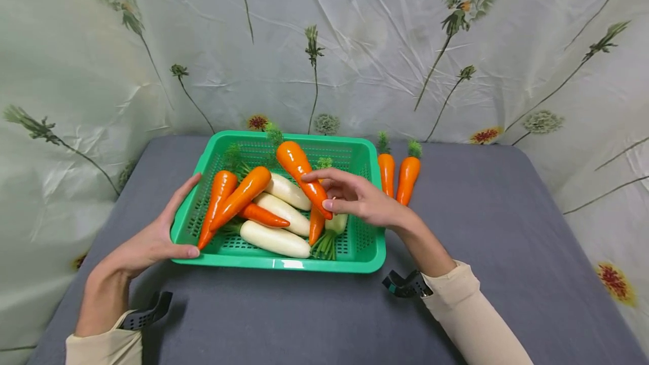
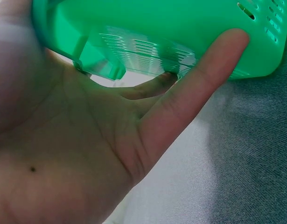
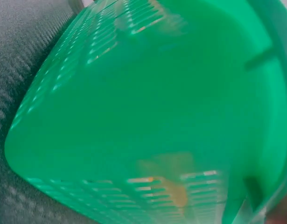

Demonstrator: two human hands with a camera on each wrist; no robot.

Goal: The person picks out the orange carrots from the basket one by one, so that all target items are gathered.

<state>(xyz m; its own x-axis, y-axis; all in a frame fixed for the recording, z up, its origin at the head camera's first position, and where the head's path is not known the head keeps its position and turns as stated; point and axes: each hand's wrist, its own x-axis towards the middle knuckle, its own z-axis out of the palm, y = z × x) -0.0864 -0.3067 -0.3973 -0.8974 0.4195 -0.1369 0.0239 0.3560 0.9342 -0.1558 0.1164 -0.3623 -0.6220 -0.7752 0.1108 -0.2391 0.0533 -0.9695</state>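
Observation:
A green plastic basket (image 1: 233, 262) stands on the grey cloth, holding orange carrots (image 1: 243, 191) on the left and several white radishes (image 1: 275, 239) in the middle. My left hand (image 1: 147, 244) grips its left end, thumb on the front-left rim. Outside the basket wall, the left wrist view shows extended fingers (image 2: 199, 77) lying against the green plastic. Over the basket's right half, my right hand (image 1: 367, 199) pinches a carrot (image 1: 294, 159) near its tip, the leafy top pointing away from me. Beneath it lie another carrot (image 1: 316, 227) and a pale radish (image 1: 338, 222), both partly covered.
Two carrots (image 1: 408, 176) with green tops lie on the table just right of the basket. A grey cloth (image 1: 487, 230) covers the table. Behind it hangs a pale curtain (image 1: 365, 72) printed with dandelions. The basket's outer wall (image 3: 134, 107) fills the right wrist view.

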